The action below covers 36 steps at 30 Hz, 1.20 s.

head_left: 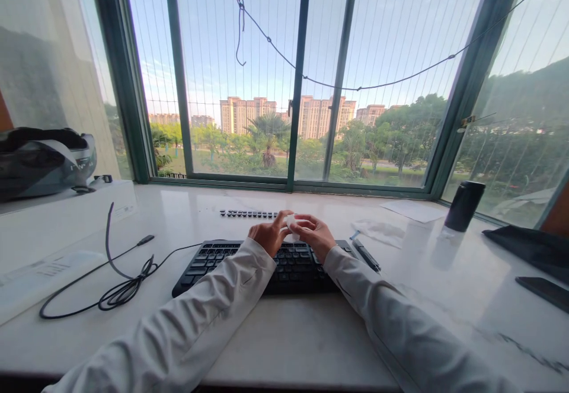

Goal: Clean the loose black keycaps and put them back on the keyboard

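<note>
Above the far side of a black keyboard (pixel 293 271), my left hand (pixel 267 236) and my right hand (pixel 316 237) meet at the fingertips. Between them they pinch a small, soft, white tissue (pixel 291 224); a keycap inside it cannot be made out. The fingers of both hands are bent and closed on it. Behind the hands lies a row of loose black keycaps (pixel 249 214), partly covered by my left hand. At the keyboard's right end rests a dark, slim tool (pixel 365 254) with a bluish tip. My forearms hide parts of the keyboard.
A coiled black cable (pixel 127 289) lies left of the keyboard. A white box (pixel 116 206) bears a dark headset-like item (pixel 47 162). Crumpled clear-white plastic (pixel 382 232), a black cylinder (pixel 464 205), black cloth (pixel 528 248) and a dark flat phone-like object (pixel 543 292) are to the right.
</note>
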### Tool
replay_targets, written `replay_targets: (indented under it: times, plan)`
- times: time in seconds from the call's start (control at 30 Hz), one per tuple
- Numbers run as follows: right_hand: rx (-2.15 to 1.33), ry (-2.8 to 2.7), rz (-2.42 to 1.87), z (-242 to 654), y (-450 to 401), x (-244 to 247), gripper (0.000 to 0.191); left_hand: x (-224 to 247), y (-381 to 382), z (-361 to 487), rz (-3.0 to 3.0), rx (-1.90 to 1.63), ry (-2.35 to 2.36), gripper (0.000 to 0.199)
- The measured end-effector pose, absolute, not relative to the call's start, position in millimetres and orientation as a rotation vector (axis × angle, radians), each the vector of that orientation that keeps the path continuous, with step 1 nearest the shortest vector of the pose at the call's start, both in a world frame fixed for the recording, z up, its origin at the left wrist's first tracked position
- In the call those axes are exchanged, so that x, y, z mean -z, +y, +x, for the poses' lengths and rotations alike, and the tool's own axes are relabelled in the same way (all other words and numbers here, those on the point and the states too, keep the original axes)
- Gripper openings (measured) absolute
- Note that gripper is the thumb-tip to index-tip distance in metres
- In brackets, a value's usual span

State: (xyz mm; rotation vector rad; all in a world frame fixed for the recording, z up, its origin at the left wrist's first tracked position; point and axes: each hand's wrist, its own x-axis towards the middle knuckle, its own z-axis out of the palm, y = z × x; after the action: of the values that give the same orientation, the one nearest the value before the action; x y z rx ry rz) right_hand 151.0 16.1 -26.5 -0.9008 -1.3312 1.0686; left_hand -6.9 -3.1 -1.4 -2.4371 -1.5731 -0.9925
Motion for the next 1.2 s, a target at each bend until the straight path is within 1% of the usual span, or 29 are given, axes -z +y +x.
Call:
replay_targets:
  times: [0.13,0.3,0.5,0.63,0.83,0.9,1.1,1.2]
  plan:
    - [-1.099,-1.349,-0.993,149.2,17.2,29.3,0.047,-2.0,-6.3,-6.2,-2.409,0.842,-1.563,0.047]
    - [-1.062,-1.517,-0.988,147.8,13.7,28.6,0.044,-0.3,-4.5,-6.6,-2.452,0.726,-1.495,0.049]
    - [-0.859,-1.643,-0.967,149.0,9.7,25.1,0.045,0.7,-2.4,-7.2,-2.456,0.822,-1.496,0.052]
    - [-0.837,-1.669,-1.008,152.5,12.2,25.8,0.048,1.4,0.3,-6.9,-2.482,0.875,-1.515,0.055]
    - [-0.899,-1.656,-1.042,155.6,13.1,22.8,0.05,1.3,-0.5,-5.2,-2.511,0.95,-1.549,0.054]
    - [-0.888,-1.662,-1.054,155.6,12.1,20.3,0.049,-0.2,-2.7,-5.2,-2.528,0.972,-1.573,0.052]
    - [-0.805,-1.698,-1.134,155.0,4.9,10.9,0.045,1.3,-4.1,-7.0,-2.49,1.097,-1.624,0.032]
    - [-0.81,-1.688,-1.154,154.3,4.6,10.0,0.044,4.1,-1.8,-8.1,-2.447,1.147,-1.608,0.028]
